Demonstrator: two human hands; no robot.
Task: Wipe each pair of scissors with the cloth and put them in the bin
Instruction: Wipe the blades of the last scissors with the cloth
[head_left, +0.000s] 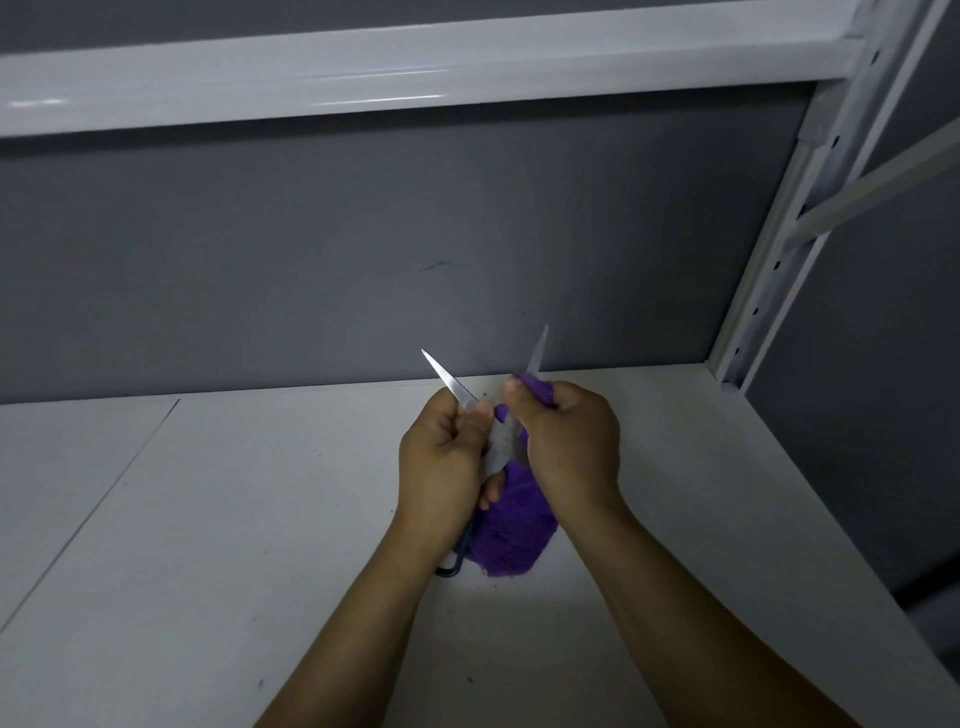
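A pair of scissors (451, 385) with its steel blades spread apart is held above the white shelf. My left hand (441, 462) grips it near the pivot, the left blade sticking up past my fingers and a dark handle loop showing below my wrist. My right hand (569, 441) pinches a purple cloth (511, 540) around the right blade, whose tip pokes out above my fingers. Most of the cloth hangs bunched under both hands. No bin is in view.
The white shelf board (208, 519) has a seam at the left and small dark specks. A grey back panel (363, 260) stands behind, a white upper shelf beam (363, 78) overhead, and a perforated white upright (779, 260) at the right.
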